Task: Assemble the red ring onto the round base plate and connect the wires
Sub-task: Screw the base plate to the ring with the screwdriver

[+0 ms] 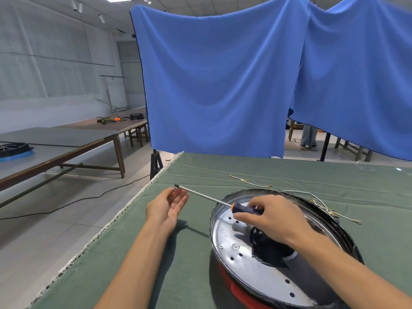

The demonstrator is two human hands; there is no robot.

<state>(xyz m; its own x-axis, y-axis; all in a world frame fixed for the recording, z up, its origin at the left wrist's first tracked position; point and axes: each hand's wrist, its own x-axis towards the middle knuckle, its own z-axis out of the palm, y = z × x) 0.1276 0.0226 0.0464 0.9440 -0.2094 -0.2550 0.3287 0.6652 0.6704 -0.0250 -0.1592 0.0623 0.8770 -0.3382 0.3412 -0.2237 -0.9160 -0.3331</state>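
Green cloth-covered tabletop filling the lower half of the frame, inside a large workshop. Nearest, at lower right: round base plate, shiny metal with small holes and a screw or two, sitting over the red ring, of which only a red sliver shows at the plate's lower left edge. Right hand above the plate's middle, its grip closed around the dark, orange-collared handle of a long screwdriver, shaft slanting to the upper left. Left hand at centre, palm up, grip open and holding nothing, fingertips just below the screwdriver tip. Thin wires with small terminals draped along the plate's far rim and lying loose on the cloth beyond. Farther back, blue curtain hung across the upper frame; long wooden tables at left.

Likely step: fastening, with the wires not yet joined. Next move probably calls for steadying the tip and seating it squarely on a screw head.
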